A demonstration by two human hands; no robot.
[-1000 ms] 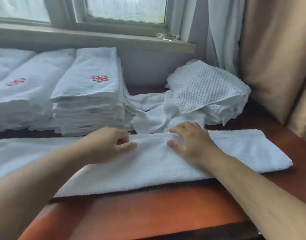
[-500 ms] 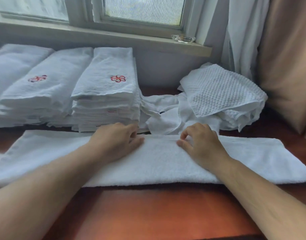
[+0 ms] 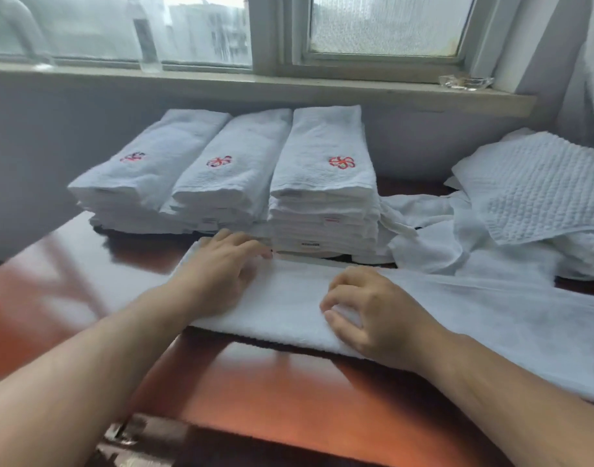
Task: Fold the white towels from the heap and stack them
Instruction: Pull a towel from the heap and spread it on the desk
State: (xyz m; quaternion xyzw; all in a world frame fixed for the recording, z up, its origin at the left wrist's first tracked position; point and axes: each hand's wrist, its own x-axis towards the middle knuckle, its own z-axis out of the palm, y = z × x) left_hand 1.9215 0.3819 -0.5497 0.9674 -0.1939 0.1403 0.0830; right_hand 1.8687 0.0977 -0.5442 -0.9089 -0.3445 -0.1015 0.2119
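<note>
The towel (image 3: 288, 298) now ends under the left hand (image 3: 221, 274), fingers flat, pressing; its left end was seemingly folded in, though it's blurry. Right hand (image 3: 373, 311) fingers curl, pinching it for the next fold.

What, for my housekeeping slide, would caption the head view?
Left hand presses a long towel while the right hand pinches it, before three folded stacks and the heap.

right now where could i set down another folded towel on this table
Bare table left of the long towel, in front of the stacks; also the near strip between that towel and the table's front edge. Crowded along the back and right: three stacks, then the heap.
</note>
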